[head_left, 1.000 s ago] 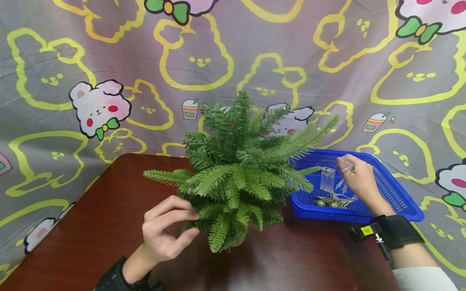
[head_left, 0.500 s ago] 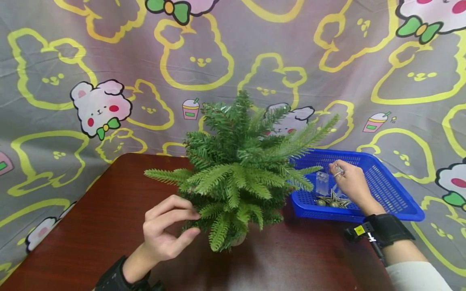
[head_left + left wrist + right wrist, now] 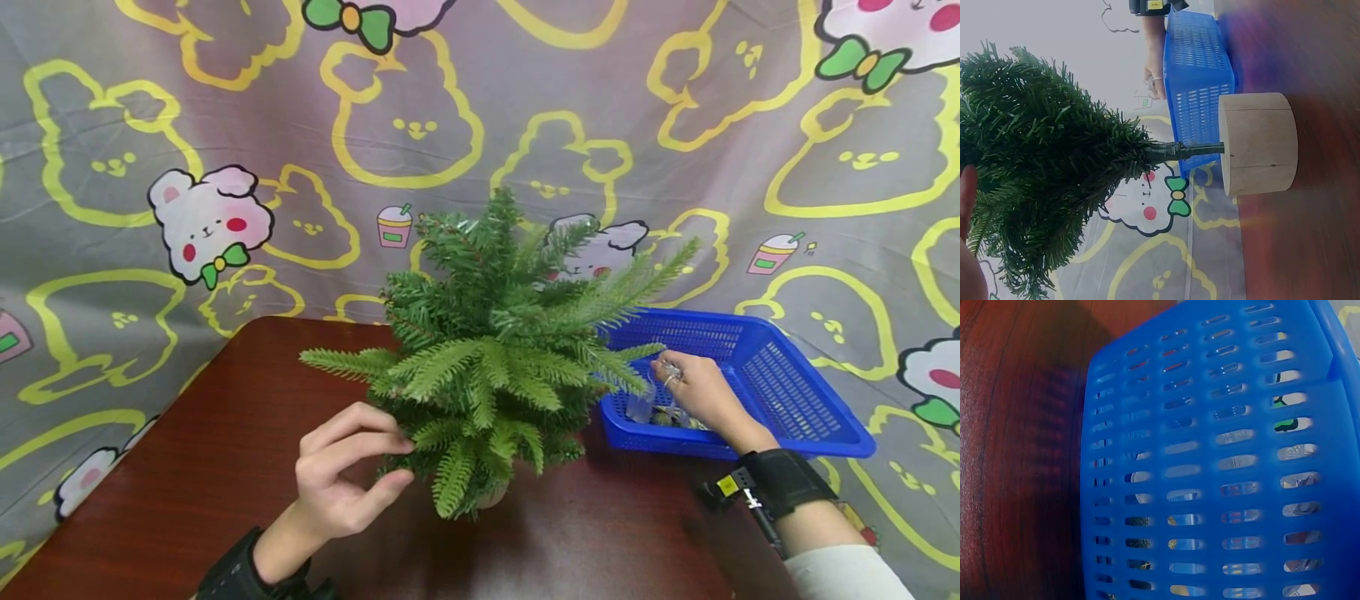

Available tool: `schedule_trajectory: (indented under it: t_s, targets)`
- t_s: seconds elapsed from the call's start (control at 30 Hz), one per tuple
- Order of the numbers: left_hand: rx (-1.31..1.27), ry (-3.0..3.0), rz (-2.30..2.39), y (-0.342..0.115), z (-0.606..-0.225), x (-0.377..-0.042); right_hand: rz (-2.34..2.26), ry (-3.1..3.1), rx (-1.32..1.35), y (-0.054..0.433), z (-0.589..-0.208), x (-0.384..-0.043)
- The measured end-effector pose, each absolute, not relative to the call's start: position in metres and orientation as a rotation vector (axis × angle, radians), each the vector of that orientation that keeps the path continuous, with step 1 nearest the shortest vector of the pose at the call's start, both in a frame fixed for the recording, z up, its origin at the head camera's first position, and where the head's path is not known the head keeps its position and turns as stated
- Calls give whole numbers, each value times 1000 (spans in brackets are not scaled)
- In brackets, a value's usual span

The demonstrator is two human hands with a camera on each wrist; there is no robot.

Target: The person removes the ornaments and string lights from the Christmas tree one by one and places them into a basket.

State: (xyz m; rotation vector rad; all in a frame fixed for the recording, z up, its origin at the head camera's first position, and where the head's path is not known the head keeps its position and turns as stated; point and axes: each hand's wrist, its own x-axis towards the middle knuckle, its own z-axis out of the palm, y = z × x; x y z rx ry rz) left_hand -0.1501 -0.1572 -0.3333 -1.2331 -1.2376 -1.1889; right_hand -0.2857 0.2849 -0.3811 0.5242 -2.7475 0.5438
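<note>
A small artificial Christmas tree [image 3: 487, 358] stands upright on a round wooden base [image 3: 1260, 144]. At its lower left side is my left hand [image 3: 341, 475], fingers bent, thumb apart from them, fingertips at the branch tips. Whether it grips a branch is hidden. Over the near left part of a blue plastic basket [image 3: 817, 417], my right hand [image 3: 701, 392] holds what looks like a bundle of clear string lights [image 3: 671, 368]. A clear box [image 3: 640, 406] hangs below the fingers. Only the basket's slotted wall fills the right wrist view.
Gold balls [image 3: 663, 417] and a gold star ornament, now mostly covered, lie in the basket. The dark red wooden table [image 3: 600, 533] carries tree and basket. Behind hangs a grey curtain [image 3: 247, 125] with cartoon bears.
My right hand has moved left and slightly down, toward the tree, with the string lights and the clear box. The left hand and the tree stay where they were.
</note>
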Motion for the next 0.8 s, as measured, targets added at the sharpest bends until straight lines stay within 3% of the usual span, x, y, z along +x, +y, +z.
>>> schedule_trajectory:
  t_s: [0.4,0.8]
  targets:
    - [-1234,-1225,-1182,-158,-333,-150,527,-2860,792,279,-384,-287]
    - [-1226,-1238,-1196,-157,-334,-150,465,-2985,800,264,-390,-293]
